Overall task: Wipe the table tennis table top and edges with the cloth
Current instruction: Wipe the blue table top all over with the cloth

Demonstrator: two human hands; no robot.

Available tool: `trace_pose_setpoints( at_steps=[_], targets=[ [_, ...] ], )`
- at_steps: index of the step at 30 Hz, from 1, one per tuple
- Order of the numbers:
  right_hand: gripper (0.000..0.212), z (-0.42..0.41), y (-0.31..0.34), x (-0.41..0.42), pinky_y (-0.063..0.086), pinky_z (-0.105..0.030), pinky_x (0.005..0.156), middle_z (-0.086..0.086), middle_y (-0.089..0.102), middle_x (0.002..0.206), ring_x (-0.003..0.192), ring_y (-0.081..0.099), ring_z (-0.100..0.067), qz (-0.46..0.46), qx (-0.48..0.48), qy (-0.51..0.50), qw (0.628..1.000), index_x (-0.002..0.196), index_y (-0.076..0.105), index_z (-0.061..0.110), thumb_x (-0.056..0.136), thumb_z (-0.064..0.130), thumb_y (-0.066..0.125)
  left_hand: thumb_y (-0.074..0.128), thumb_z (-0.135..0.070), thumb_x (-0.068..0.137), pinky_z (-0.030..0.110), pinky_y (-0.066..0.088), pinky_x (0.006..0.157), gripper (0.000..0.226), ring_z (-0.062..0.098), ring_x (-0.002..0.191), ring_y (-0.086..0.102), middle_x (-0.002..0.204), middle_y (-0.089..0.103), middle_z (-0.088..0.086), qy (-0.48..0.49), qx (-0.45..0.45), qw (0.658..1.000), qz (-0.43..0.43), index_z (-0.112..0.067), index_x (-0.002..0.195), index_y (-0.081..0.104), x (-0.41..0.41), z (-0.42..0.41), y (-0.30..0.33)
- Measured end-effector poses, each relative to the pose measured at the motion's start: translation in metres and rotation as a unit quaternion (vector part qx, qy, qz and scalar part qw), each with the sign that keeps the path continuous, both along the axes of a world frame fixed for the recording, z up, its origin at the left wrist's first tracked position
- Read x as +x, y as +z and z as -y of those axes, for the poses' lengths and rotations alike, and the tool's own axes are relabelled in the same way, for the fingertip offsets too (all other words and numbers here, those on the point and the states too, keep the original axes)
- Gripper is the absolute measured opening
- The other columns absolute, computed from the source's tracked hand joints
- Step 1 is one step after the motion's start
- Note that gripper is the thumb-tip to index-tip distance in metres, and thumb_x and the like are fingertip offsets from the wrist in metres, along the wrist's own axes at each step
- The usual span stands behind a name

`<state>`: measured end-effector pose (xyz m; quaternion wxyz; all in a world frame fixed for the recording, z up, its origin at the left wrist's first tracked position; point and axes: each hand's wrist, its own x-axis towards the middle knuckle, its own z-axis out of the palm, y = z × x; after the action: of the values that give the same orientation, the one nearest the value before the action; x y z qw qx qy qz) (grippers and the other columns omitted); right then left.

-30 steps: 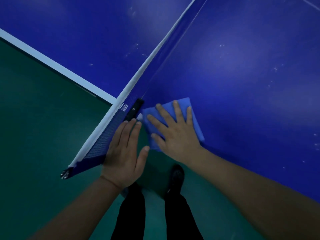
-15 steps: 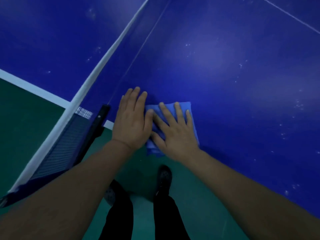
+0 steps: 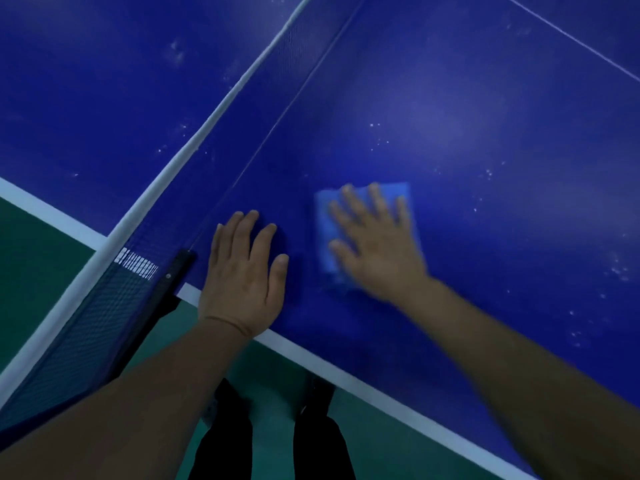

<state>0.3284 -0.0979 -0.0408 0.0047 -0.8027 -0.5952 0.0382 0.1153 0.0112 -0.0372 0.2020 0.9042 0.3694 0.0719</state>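
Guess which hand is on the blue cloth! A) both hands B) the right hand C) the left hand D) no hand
B: the right hand lies flat on the cloth, while the left hand rests on the bare table top beside the net.

Right hand slid cloth away from left hand, farther onto bench; the two hands now apart.

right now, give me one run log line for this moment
step: wiping top | right hand: flat on cloth | left hand: flat on table, near net
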Motion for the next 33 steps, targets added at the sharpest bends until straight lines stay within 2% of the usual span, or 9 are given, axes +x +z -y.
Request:
trace_pose_setpoints(
  at_steps=[5, 10, 14, 17, 20, 23, 25, 29, 33],
  targets=[
    [0.069, 0.002, 0.007, 0.061, 0.008, -0.066, 0.120, -0.002, 0.013, 0.169, 0.154, 0.006, -0.038, 0.006, -0.037, -0.146, 0.989, 0.161, 0.022, 0.023, 0.102, 0.057, 0.017, 0.021, -0.046, 0.105, 0.047, 0.006, 0.126, 0.061, 0.034, 0.149, 0.021, 0.157, 0.033, 0.018, -0.005, 0.003, 1.000, -0.006, -0.004, 0.144, 0.044, 0.001, 0.000, -0.001],
    [0.064, -0.043, 0.007, -0.051, 0.010, -0.069, 0.117, -0.002, 0.019, 0.168, 0.154, 0.009, -0.037, -0.022, -0.001, 0.037, 0.999, 0.158, 0.031, 0.025, 0.102, 0.055, 0.028, 0.020, -0.047, 0.105, 0.050, 0.005, 0.126, 0.066, 0.032, 0.155, 0.011, 0.165, 0.016, 0.019, 0.006, 0.009, 1.000, 0.021, -0.003, 0.153, 0.027, -0.001, 0.001, -0.002],
    [0.061, -0.112, 0.002, -0.023, 0.008, -0.067, 0.118, 0.000, 0.023, 0.167, 0.154, 0.013, -0.035, -0.031, 0.005, 0.100, 0.994, 0.158, 0.028, 0.031, 0.103, 0.055, 0.023, 0.019, -0.047, 0.106, 0.051, 0.007, 0.125, 0.067, 0.033, 0.155, 0.011, 0.165, 0.014, 0.020, 0.009, 0.008, 0.999, 0.034, -0.003, 0.155, 0.020, -0.001, 0.000, -0.003],
    [0.065, -0.138, -0.001, 0.066, 0.016, -0.070, 0.116, -0.003, 0.026, 0.165, 0.151, 0.021, -0.040, 0.010, -0.010, -0.020, 1.000, 0.158, 0.030, 0.028, 0.100, 0.055, 0.019, 0.018, -0.048, 0.106, 0.050, 0.003, 0.125, 0.066, 0.031, 0.155, 0.009, 0.167, 0.013, 0.017, -0.009, 0.009, 1.000, -0.001, -0.007, 0.157, 0.018, -0.001, -0.002, -0.002],
    [0.070, -0.127, 0.007, 0.147, 0.007, -0.065, 0.119, -0.001, 0.011, 0.169, 0.154, 0.008, -0.037, -0.011, -0.034, -0.176, 0.984, 0.161, 0.017, 0.030, 0.098, 0.060, 0.012, 0.014, -0.049, 0.106, 0.051, 0.002, 0.125, 0.064, 0.030, 0.156, 0.008, 0.167, 0.014, 0.013, -0.026, 0.009, 0.999, -0.045, -0.013, 0.158, 0.020, 0.003, -0.004, -0.001],
    [0.066, -0.126, 0.012, 0.134, 0.002, -0.066, 0.120, 0.002, 0.006, 0.170, 0.155, 0.001, -0.036, -0.040, -0.009, -0.285, 0.958, 0.161, 0.012, 0.030, 0.101, 0.058, 0.017, 0.013, -0.050, 0.105, 0.051, 0.001, 0.124, 0.063, 0.030, 0.156, 0.007, 0.167, 0.017, 0.012, -0.035, 0.004, 0.997, -0.071, -0.017, 0.158, 0.023, 0.005, -0.005, -0.001],
    [0.068, -0.124, 0.010, 0.077, 0.003, -0.067, 0.119, 0.000, 0.007, 0.170, 0.154, 0.003, -0.038, -0.008, -0.007, -0.239, 0.971, 0.161, 0.014, 0.029, 0.100, 0.058, 0.013, 0.017, -0.049, 0.105, 0.052, 0.002, 0.124, 0.062, 0.030, 0.155, 0.008, 0.166, 0.019, 0.013, -0.037, 0.008, 0.996, -0.082, -0.017, 0.157, 0.027, 0.005, -0.004, -0.001],
    [0.062, -0.078, 0.003, -0.002, 0.009, -0.067, 0.119, -0.001, 0.022, 0.167, 0.154, 0.014, -0.035, -0.029, -0.008, 0.069, 0.997, 0.157, 0.030, 0.030, 0.102, 0.057, 0.024, 0.029, -0.045, 0.101, 0.054, 0.004, 0.123, 0.061, 0.032, 0.154, 0.012, 0.164, 0.023, 0.016, -0.031, 0.017, 0.995, -0.092, -0.012, 0.151, 0.039, 0.008, -0.003, -0.002],
    [0.062, -0.048, 0.004, 0.107, 0.020, -0.069, 0.115, -0.004, 0.029, 0.164, 0.150, 0.025, -0.039, 0.036, -0.007, -0.101, 0.994, 0.156, 0.034, 0.029, 0.101, 0.055, 0.028, 0.028, -0.045, 0.101, 0.052, 0.002, 0.124, 0.062, 0.031, 0.155, 0.010, 0.165, 0.022, 0.014, -0.027, 0.013, 0.995, -0.090, -0.013, 0.155, 0.035, 0.007, -0.003, 0.000]
  ],
)
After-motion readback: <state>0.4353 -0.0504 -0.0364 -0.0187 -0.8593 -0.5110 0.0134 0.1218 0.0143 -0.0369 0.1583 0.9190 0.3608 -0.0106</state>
